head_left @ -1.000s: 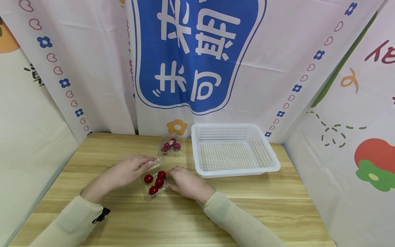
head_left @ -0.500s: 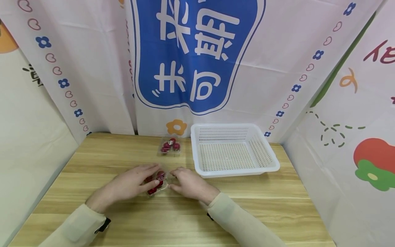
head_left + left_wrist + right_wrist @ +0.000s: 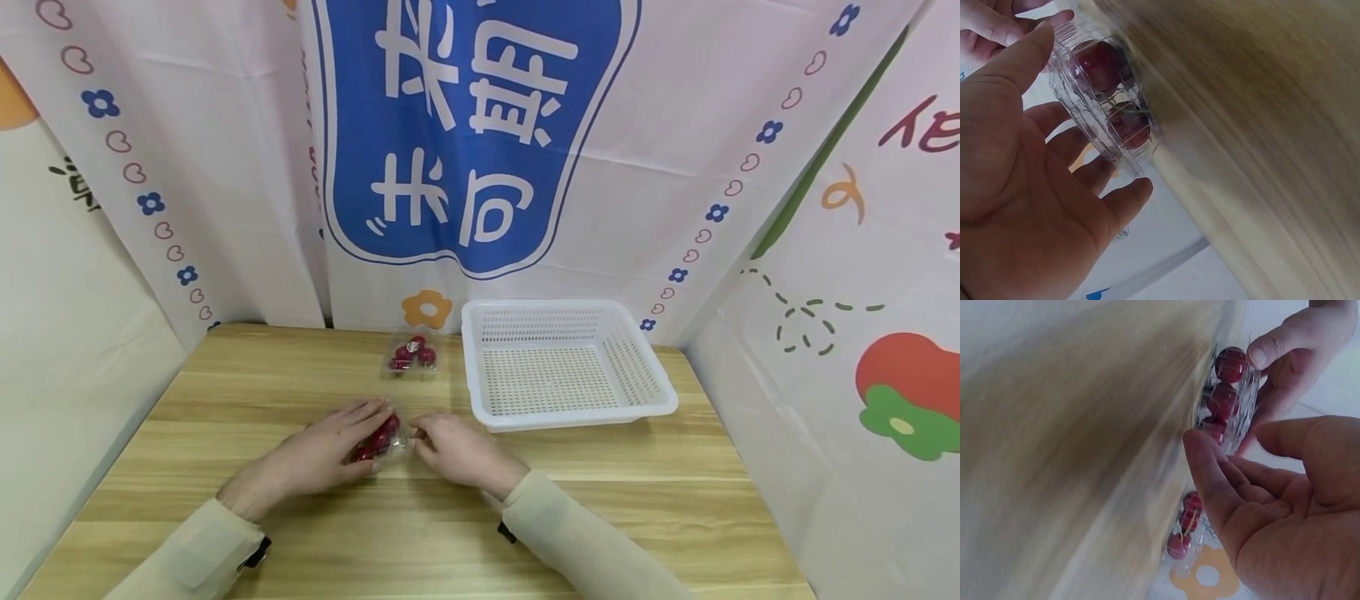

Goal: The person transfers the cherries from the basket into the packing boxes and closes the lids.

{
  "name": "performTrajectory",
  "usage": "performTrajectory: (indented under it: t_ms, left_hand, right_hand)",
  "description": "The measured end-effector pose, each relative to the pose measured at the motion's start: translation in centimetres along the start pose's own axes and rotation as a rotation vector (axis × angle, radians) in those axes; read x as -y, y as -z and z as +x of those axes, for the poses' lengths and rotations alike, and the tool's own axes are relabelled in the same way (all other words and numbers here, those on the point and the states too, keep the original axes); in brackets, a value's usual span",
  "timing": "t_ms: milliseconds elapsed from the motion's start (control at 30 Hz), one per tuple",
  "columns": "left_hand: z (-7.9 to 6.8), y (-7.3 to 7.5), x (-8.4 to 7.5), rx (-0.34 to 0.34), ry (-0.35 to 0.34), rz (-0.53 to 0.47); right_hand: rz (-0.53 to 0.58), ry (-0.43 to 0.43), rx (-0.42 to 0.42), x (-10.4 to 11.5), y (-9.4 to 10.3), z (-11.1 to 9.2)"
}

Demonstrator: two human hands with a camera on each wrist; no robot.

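Note:
A clear plastic clamshell box (image 3: 1094, 119) holds several dark red cherries (image 3: 1222, 401) with green stems, its lid lowered over them. In the head view it lies left of centre on the wooden table, partly covered by my left hand (image 3: 326, 450). That hand rests across the lid with its fingers spread, and its thumb touches the front side. My right hand (image 3: 459, 450) is just right of the box, fingers bent loosely and thumb apart, fingertips right at the box's edge. In the right wrist view nothing shows between that thumb and fingers.
A second clear box of cherries (image 3: 412, 354) stands farther back by the printed cloth (image 3: 600, 225). To its right is a white perforated plastic basket (image 3: 573, 419) at the table's (image 3: 600, 517) back edge. Cloth walls enclose the back and both sides.
The raised lid has come down over the cherries under my left hand, which moved right and forward over the box. My right hand stays beside the box's right edge, fingers slightly more bent.

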State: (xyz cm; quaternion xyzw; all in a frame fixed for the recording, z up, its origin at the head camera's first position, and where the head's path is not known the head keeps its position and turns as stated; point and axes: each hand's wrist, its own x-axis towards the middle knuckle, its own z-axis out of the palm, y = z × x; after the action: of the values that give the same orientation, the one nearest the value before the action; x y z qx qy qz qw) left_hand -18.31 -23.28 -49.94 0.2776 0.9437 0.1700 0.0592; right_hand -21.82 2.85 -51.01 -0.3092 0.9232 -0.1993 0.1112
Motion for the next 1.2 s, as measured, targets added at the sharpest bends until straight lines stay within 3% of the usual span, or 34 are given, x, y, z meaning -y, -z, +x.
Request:
performTrajectory:
  t_ms: [167, 433, 767, 933, 1200]
  left_hand:
    - [0.0, 0.0, 0.1, 0.008, -0.001, -0.037]
    - [0.2, -0.3, 0.4, 0.019, -0.010, -0.068]
    - [0.1, 0.0, 0.8, 0.049, -0.007, -0.134]
    - [-0.3, 0.2, 1.3, 0.033, 0.055, -0.168]
    - [-1.5, -0.1, 1.6, -0.106, 0.133, -0.128]
  right_hand:
    - [0.195, -0.064, 0.034, 0.1, -0.3, 0.5]
    - [0.713, -0.235, 0.101, 0.3, -0.5, 0.8]
    - [1.097, -0.345, 0.136, 0.3, -1.1, 1.1]
    - [1.158, -0.359, 0.134, 0.4, -1.4, 1.2]
    - [1.189, -0.358, 0.108, 0.7, -1.4, 1.1]
